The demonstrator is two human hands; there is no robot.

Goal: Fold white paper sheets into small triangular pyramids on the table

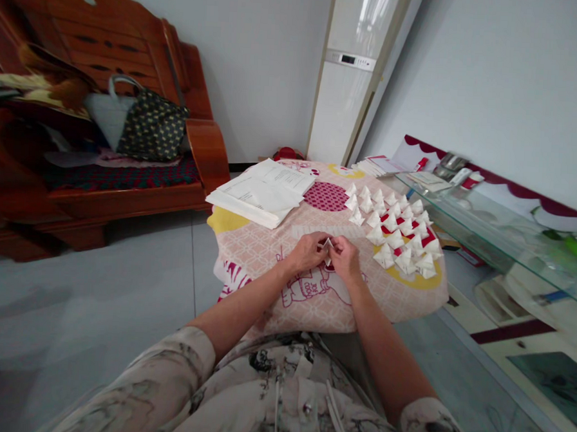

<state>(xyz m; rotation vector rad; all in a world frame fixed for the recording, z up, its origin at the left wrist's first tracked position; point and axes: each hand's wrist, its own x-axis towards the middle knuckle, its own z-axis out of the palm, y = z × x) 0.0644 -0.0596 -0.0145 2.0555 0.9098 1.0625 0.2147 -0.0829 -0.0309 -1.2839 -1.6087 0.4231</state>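
Note:
Between my two hands is a small folded white paper piece (328, 249), its pointed top showing above the fingertips. My left hand (310, 251) pinches it from the left, and my right hand (345, 256) grips it from the right. Both hands are close together over the near half of a cloth-covered table (248, 252). Just beyond them lies a row of flat whitish strips (311, 231), partly hidden by the fingers. Right of my right hand, several folded paper pieces (386, 255) stand in rows. Beyond my left hand lies a stack of printed paper sheets (258, 192).
A glass-topped cabinet (491, 220) with small items on it runs along the right. A wooden bench (134, 198) holding bags (152, 125) stands at the left. Behind the table are a tall white air conditioner (343, 96) and a red object (288, 153).

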